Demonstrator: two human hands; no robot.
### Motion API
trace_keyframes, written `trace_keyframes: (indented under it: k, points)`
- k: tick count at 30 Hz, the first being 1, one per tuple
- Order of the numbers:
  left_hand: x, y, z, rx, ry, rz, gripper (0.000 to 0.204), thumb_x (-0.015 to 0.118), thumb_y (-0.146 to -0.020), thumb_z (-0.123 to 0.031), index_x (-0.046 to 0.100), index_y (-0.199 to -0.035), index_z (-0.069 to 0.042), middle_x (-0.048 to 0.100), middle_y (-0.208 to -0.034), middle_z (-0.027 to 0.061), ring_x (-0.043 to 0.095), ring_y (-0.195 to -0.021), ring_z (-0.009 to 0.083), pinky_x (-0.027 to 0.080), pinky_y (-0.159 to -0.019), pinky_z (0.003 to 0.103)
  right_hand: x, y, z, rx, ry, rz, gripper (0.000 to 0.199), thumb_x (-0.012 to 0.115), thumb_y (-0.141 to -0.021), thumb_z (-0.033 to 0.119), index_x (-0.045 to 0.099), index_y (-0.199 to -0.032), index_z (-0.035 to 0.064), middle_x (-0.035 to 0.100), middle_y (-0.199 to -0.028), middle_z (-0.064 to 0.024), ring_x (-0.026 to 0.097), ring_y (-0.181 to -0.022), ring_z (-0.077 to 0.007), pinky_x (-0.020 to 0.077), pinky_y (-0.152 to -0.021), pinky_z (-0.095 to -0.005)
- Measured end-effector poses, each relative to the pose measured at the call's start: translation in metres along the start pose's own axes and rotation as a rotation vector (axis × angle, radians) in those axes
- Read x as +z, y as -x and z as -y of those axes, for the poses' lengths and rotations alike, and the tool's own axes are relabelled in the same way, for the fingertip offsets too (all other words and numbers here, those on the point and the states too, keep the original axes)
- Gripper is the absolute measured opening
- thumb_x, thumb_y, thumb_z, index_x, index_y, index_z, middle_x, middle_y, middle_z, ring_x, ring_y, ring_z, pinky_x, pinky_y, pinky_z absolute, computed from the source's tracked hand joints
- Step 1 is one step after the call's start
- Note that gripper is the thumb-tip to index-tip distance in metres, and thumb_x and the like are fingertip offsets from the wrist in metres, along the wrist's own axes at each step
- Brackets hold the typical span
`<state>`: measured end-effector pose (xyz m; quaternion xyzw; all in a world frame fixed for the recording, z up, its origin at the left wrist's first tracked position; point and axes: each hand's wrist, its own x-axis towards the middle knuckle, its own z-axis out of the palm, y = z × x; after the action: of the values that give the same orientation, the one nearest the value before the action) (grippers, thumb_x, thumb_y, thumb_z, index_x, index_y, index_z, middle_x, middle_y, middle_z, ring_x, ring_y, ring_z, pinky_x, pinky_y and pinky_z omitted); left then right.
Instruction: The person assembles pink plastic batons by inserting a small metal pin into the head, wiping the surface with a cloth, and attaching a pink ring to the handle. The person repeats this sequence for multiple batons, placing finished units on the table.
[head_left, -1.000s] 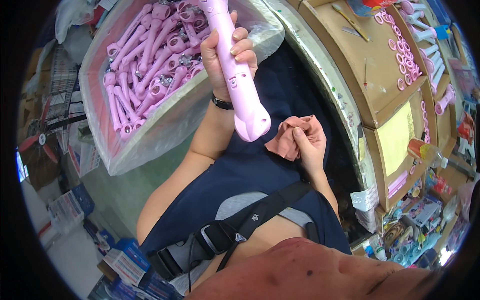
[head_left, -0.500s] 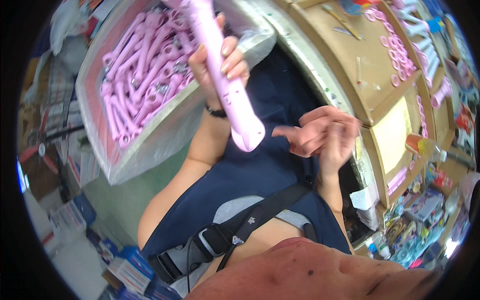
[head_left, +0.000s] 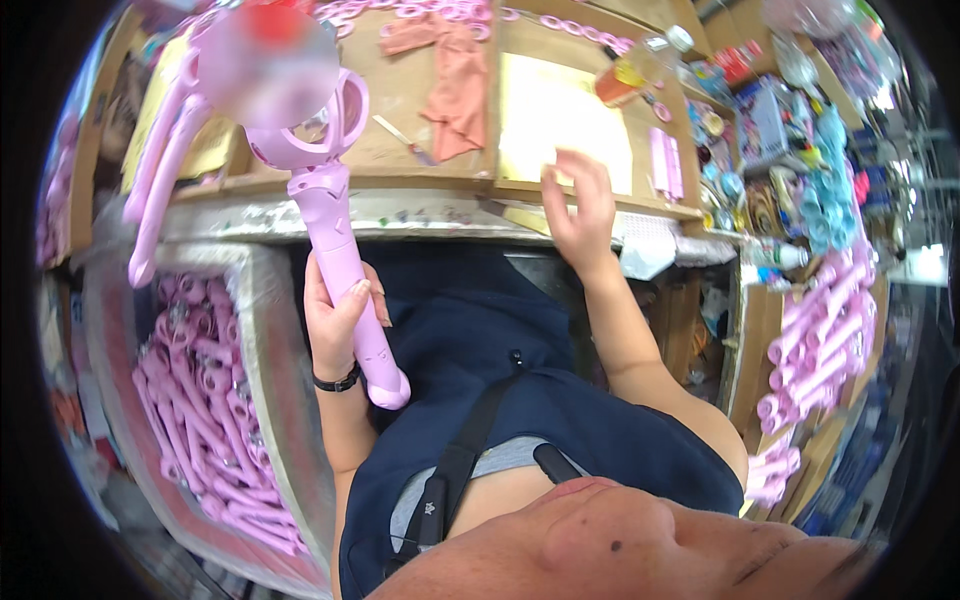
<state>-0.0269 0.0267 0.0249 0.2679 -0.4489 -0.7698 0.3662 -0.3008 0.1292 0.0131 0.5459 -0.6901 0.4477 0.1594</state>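
My left hand [head_left: 338, 312] is wrapped round the handle of a pink plastic toy wand [head_left: 340, 255], held slanting in front of my lap. At the top of the handle is an open ring-shaped head. A blurred grey and red round patch overlaps that end, so I cannot make out the detail there. My right hand [head_left: 580, 218] is raised at the table's near edge with its fingers apart and slightly smeared. Nothing shows in it. Beyond its fingertips lies a bright yellow sheet [head_left: 545, 110] on the cardboard-lined table.
A plastic-lined bin [head_left: 262, 400] full of pink handles [head_left: 195, 420] stands at my left. On the table [head_left: 395, 165] are an orange cloth [head_left: 455, 95], pink rings [head_left: 565, 27] and a bottle of amber liquid [head_left: 640, 68]. More pink parts [head_left: 825, 330] are piled at the right.
The view has turned to the right, bringing the table in front. My left hand still holds the wand, whose ring head now shows. My right hand has moved out to the table and opened.
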Motion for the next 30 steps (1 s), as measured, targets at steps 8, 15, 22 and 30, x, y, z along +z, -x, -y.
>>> trace_keyframes:
  k: [8, 15, 22, 30]
  points:
    - [0.008, -0.053, 0.026, -0.281, 0.375, 0.187, 0.058, 0.049, -0.091, -0.024, 0.026, -0.136, 0.004, 0.049, -0.083, 0.0106, 0.048, -0.051, 0.011, 0.043, -0.041, 0.022, -0.117, 0.087, -0.04, 0.167, 0.41, 0.076, 0.014, 0.066, -0.074, 0.001, 0.064, -0.087, 0.0046, 0.064, -0.089, -0.0092, 0.061, -0.082, -0.028, 0.0481, -0.073, -0.0359]
    - [0.011, -0.064, 0.028, -0.45, 1.029, 0.318, 0.062, 0.044, -0.097, -0.031, 0.016, -0.14, 0.004, 0.041, -0.092, 0.0103, 0.044, -0.063, 0.0119, 0.044, -0.052, 0.023, -0.12, 0.107, -0.064, 0.246, 0.546, 0.184, 0.016, 0.069, -0.074, 0.002, 0.065, -0.089, 0.0041, 0.066, -0.091, -0.0082, 0.062, -0.084, -0.0251, 0.049, -0.075, -0.034]
    - [0.031, -0.012, 0.022, -0.328, 0.468, 0.151, 0.052, 0.047, -0.094, -0.026, 0.026, -0.134, 0.0, 0.045, -0.101, 0.0126, 0.052, -0.075, 0.0155, 0.054, -0.06, 0.028, -0.116, 0.106, -0.064, 0.218, 0.531, 0.129, 0.012, 0.068, -0.074, 0.0, 0.063, -0.085, 0.004, 0.066, -0.089, -0.008, 0.062, -0.083, -0.0247, 0.0496, -0.074, -0.0329]
    - [0.037, 0.008, 0.027, -0.382, 0.603, 0.091, 0.057, 0.052, -0.086, -0.018, 0.029, -0.135, -0.001, 0.05, -0.1, 0.0139, 0.056, -0.072, 0.0183, 0.053, -0.061, 0.031, -0.112, 0.115, -0.067, 0.231, 0.583, 0.141, 0.014, 0.066, -0.072, -0.001, 0.058, -0.083, 0.0034, 0.064, -0.089, -0.0091, 0.061, -0.083, -0.0266, 0.0507, -0.072, -0.0345]
